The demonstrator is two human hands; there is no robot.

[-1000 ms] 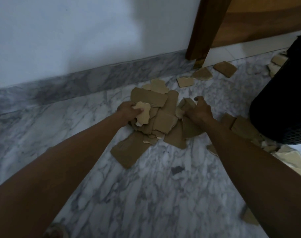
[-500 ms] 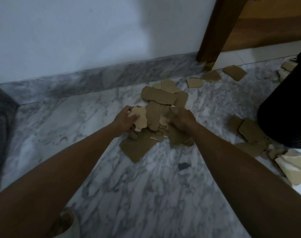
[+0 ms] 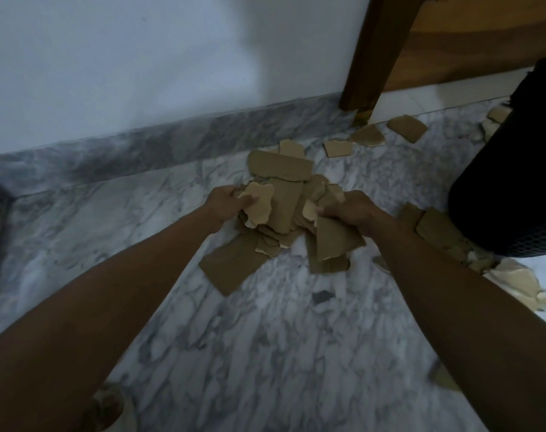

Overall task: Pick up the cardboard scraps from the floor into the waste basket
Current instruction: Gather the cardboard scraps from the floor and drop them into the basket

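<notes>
Left hand (image 3: pixel 226 201): closed on the near-left edge of the pile of scraps (image 3: pixel 281 207), thumb pressing a pale torn piece (image 3: pixel 259 204) against the pieces under it. Judged purpose: to squeeze the heap from one side.

Right hand (image 3: pixel 351 210): closed on the opposite edge of the same pile, holding a large brown flap (image 3: pixel 335 238) that hangs toward the wrist. The two hands face each other with the pile between them, which reads as a two-sided scoop meant to take many pieces at once.

Loose remainder: a flat brown sheet (image 3: pixel 231 263) lies just below the left hand, partly under the heap and likely to be left behind. A long strip (image 3: pixel 279 166) rests beyond both hands, near the baseboard (image 3: pixel 172 145).

Stray pieces: three scraps (image 3: pixel 368 135) lie beyond the right hand by the wooden leg (image 3: pixel 371 57); more brown and pale scraps (image 3: pixel 437 227) sit just right of the right forearm, against the basket.

Waste basket (image 3: pixel 515 169): dark, mesh-walled, right of the right hand, near it. Its mouth is out of view.

Obstruction: none between pile and basket; the basket wall must be cleared by lifting.

Floor (image 3: pixel 265 338): marble, with a small dark chip (image 3: pixel 322 296) between the forearms.
</notes>
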